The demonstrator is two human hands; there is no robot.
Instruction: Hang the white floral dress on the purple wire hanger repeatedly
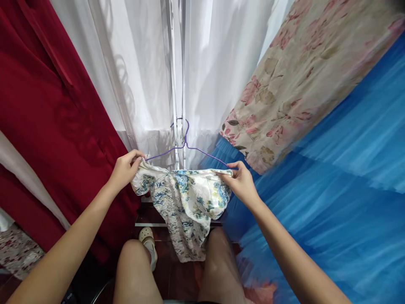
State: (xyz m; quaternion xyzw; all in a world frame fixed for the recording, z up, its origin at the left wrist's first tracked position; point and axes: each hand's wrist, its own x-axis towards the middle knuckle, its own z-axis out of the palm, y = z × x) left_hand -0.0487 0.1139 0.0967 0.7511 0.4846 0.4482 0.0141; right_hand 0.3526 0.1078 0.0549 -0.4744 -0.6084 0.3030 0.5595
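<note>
A purple wire hanger [186,145] is upright in the middle, its hook by a pale vertical rail. From it hangs a white floral top [190,198] with blue and yellow print and short puffy sleeves. At the left end of the hanger my left hand [128,166] pinches the top's edge between thumb and fingers. My right hand [241,180] pinches the fabric at the hanger's right end. The neckline stretches nearly straight between both hands, and the body of the garment droops below in folds.
Dark red cloth [72,105] hangs at left, white curtains [142,63] behind. To the right are a beige floral garment [278,97] and blue tulle [341,190]. My bare knees [136,270] flank the top. A cream clog [147,240] is on the dark floor.
</note>
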